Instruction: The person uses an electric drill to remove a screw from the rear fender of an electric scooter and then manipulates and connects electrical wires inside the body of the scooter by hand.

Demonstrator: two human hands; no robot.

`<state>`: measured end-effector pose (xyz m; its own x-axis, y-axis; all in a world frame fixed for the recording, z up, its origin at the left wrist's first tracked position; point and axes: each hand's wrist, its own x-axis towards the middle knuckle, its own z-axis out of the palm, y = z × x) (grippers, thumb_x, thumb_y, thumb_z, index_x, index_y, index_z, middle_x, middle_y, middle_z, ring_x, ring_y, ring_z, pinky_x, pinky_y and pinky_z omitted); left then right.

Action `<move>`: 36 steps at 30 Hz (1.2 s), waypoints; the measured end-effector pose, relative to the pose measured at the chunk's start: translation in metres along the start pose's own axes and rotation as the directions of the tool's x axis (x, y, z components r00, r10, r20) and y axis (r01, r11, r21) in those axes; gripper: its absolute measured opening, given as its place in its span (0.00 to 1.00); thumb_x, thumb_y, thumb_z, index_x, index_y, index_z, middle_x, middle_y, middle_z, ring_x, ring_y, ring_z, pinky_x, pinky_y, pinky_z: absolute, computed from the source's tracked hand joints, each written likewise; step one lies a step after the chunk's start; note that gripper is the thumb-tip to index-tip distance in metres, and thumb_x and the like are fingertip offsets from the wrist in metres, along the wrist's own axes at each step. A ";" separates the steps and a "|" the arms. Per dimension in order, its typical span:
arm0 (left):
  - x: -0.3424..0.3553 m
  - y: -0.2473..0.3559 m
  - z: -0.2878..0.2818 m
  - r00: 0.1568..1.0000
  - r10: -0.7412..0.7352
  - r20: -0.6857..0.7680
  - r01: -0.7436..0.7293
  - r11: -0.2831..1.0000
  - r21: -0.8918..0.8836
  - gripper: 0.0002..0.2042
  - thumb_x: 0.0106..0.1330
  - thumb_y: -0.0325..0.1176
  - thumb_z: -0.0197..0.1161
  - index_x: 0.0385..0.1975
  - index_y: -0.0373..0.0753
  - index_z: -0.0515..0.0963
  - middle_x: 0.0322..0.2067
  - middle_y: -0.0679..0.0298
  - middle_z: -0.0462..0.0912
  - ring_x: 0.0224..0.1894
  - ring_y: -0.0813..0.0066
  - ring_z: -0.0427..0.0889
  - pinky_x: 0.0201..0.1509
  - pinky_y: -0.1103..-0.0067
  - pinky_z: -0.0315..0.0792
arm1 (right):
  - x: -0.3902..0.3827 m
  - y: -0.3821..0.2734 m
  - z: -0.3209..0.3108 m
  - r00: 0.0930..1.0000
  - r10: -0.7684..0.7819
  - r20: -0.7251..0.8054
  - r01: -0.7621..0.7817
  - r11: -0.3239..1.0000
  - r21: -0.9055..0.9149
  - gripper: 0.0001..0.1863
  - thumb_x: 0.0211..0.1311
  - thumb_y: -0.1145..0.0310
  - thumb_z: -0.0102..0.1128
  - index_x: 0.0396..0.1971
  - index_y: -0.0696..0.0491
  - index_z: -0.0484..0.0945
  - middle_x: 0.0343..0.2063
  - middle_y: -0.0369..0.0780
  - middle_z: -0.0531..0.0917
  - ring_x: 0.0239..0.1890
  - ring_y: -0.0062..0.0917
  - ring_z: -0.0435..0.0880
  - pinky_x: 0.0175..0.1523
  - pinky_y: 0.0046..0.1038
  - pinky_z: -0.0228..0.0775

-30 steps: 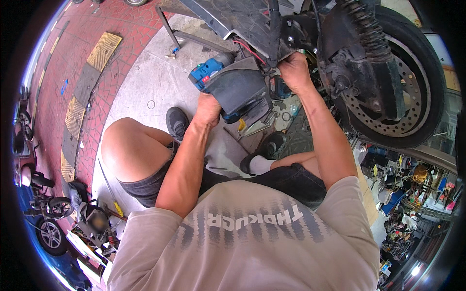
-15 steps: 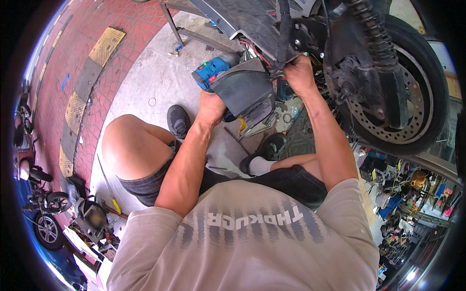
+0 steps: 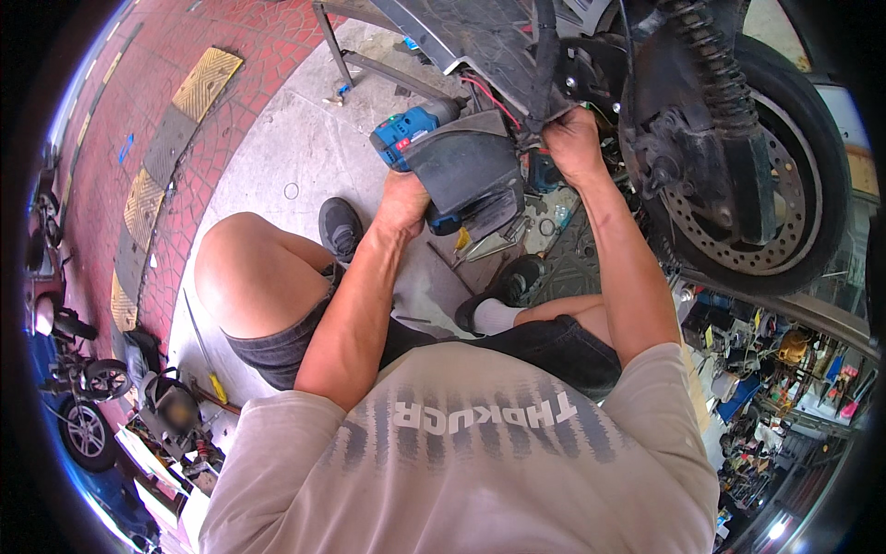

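In my left hand (image 3: 404, 201) is a blue cordless impact driver (image 3: 406, 132), gripped by its handle, its nose up against the underside of a raised scooter (image 3: 498, 46). A dark plastic panel (image 3: 466, 171) hangs beside the driver and hides part of its handle and battery. My right hand (image 3: 574, 146) reaches up to the scooter's lower edge, close to some red wires (image 3: 494, 100). Its fingers are curled in at the frame, and their tips are out of sight, so what they hold does not show.
Right of my hands stands the scooter's wheel (image 3: 831, 175) with a brake disc and a coil spring. A metal stand (image 3: 397, 76) is beneath the scooter. Loose tools (image 3: 494, 245) lie by my feet, a yellow-handled screwdriver (image 3: 218, 388) at left. Cluttered parts fill the right side.
Both hands keep almost the same places. The driver has shifted very slightly, and the red wires show a little more clearly beside the panel.
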<state>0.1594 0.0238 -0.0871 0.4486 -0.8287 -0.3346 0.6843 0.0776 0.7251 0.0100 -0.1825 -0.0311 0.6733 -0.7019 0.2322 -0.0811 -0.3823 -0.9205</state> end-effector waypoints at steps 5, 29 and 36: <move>-0.001 -0.002 0.004 1.000 -0.013 -0.028 0.012 0.999 -0.048 0.13 0.68 0.30 0.69 0.51 0.39 0.81 0.44 0.65 0.86 0.44 0.73 0.85 0.48 0.72 0.82 | -0.003 0.002 -0.004 0.992 0.121 0.036 -0.120 0.993 -0.018 0.16 0.65 0.75 0.57 0.51 0.57 0.85 0.34 0.37 0.89 0.24 0.17 0.81 0.27 0.25 0.73; 0.000 -0.002 0.006 0.994 -0.062 -0.085 0.057 0.996 -0.067 0.13 0.69 0.32 0.69 0.51 0.39 0.81 0.44 0.63 0.86 0.44 0.72 0.85 0.50 0.71 0.81 | -0.004 0.011 -0.002 0.992 0.122 0.036 -0.124 0.990 0.069 0.19 0.62 0.79 0.57 0.52 0.60 0.85 0.50 0.40 0.89 0.52 0.23 0.85 0.59 0.26 0.72; -0.004 0.005 0.006 0.996 -0.090 -0.007 0.089 0.993 -0.079 0.16 0.68 0.31 0.70 0.54 0.38 0.80 0.46 0.63 0.86 0.45 0.73 0.85 0.51 0.72 0.81 | -0.003 0.008 -0.003 0.984 0.166 0.069 -0.173 0.978 0.114 0.22 0.61 0.83 0.55 0.55 0.60 0.83 0.54 0.40 0.87 0.55 0.23 0.83 0.62 0.25 0.70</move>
<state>0.1573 0.0245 -0.0784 0.3893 -0.8283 -0.4030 0.7650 0.0470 0.6424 0.0049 -0.1850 -0.0378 0.6998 -0.7123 0.0537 -0.1121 -0.1838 -0.9765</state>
